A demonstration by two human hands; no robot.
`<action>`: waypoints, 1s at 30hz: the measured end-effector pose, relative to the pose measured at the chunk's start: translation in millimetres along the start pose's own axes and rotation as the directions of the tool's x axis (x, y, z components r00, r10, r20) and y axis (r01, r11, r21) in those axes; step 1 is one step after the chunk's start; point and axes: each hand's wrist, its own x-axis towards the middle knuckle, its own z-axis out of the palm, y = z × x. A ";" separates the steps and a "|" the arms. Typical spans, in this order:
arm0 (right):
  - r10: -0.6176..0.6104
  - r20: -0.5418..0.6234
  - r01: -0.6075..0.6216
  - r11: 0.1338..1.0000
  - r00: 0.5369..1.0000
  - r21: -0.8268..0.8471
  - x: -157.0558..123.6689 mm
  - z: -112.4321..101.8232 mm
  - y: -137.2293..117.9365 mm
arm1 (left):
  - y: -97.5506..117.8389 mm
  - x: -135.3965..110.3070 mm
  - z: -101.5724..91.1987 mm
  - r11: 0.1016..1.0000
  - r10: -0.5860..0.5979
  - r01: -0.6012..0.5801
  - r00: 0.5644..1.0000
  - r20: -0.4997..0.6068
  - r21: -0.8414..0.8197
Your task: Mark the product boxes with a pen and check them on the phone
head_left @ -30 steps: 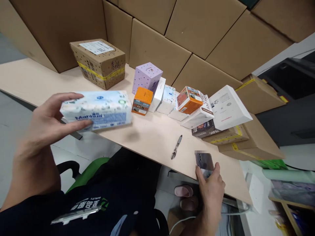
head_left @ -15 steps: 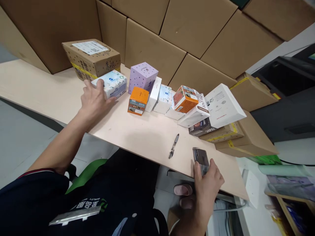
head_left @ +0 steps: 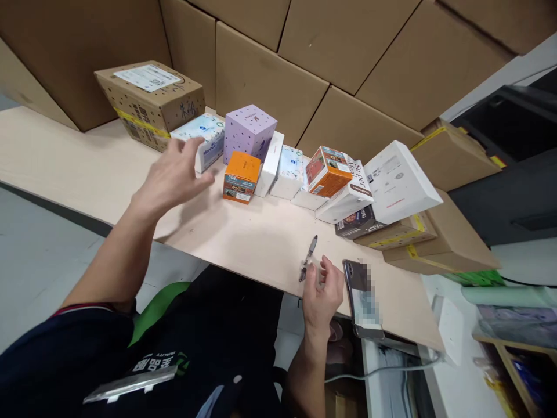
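Going from the left, we see in the upper left of the frame a brown cardboard carton with dark dots and yellow tape (head_left: 150, 107), standing on a pale wooden table (head_left: 52, 154). Below it and to its right is the left hand (head_left: 170, 179), whose thumb is spread well apart from the fingers; it has hold of nothing. Its fingertips overlap the front of a white and light-blue soft tissue pack (head_left: 212, 134), which lies just beside the carton, left of the upper centre; we cannot tell whether they touch it. Next come a small orange cardboard box (head_left: 241, 176) and, behind it, a taller purple dotted box (head_left: 249, 132). Right of the centre, lower down, a slim grey and transparent pen (head_left: 310, 251) lies on the table. Close to its lower end is the right hand (head_left: 322, 293), with fingers half curled, a gap between thumb and forefinger, and nothing that we can see in its grasp; contact with the pen we cannot confirm. At the lower right, a dark rectangular phone (head_left: 359, 284) lies at the table's near edge, partly pixelated.
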 end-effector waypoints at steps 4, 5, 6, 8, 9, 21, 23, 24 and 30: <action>0.093 0.143 -0.091 0.996 0.985 -0.023 6.6 11.7 -6.7 | 22.8 -34.5 26.6 0.978 0.022 -0.017 1.000 0.018 -0.207; 0.104 0.161 -0.097 0.994 0.981 -0.049 7.8 13.3 -7.7 | 30.5 -37.5 36.3 0.980 0.006 -0.010 1.000 -0.021 -0.197; 0.111 0.172 -0.099 0.992 0.979 -0.077 8.7 14.2 -8.3 | 38.6 -38.4 45.5 0.982 -0.011 0.001 0.999 -0.052 -0.187; 0.111 0.186 -0.089 0.989 0.976 -0.120 9.6 14.4 -8.4 | 54.5 -35.0 59.2 0.984 -0.036 0.023 0.997 -0.071 -0.176; 0.102 0.196 -0.077 0.988 0.975 -0.133 9.7 14.0 -8.0 | 61.4 -31.6 63.2 0.984 -0.050 0.037 0.996 -0.072 -0.175; 0.096 0.154 -0.081 0.992 0.983 -0.100 8.3 14.4 -2.4 | 45.4 -47.9 60.6 0.987 0.078 -0.103 0.978 -0.192 -0.122; 0.110 0.112 -0.106 0.994 0.988 -0.034 7.5 12.3 -0.2 | 36.7 -62.6 65.0 0.934 0.302 -0.343 0.905 -0.300 -0.095; 0.120 0.082 -0.121 0.993 0.989 0.007 7.1 10.7 1.3 | 34.0 -69.2 68.4 0.879 0.419 -0.470 0.842 -0.339 -0.080; 0.306 -0.028 -0.283 0.909 0.952 0.305 4.3 3.5 8.8 | 35.6 -97.6 96.2 0.604 0.744 -0.796 0.574 -0.343 -0.023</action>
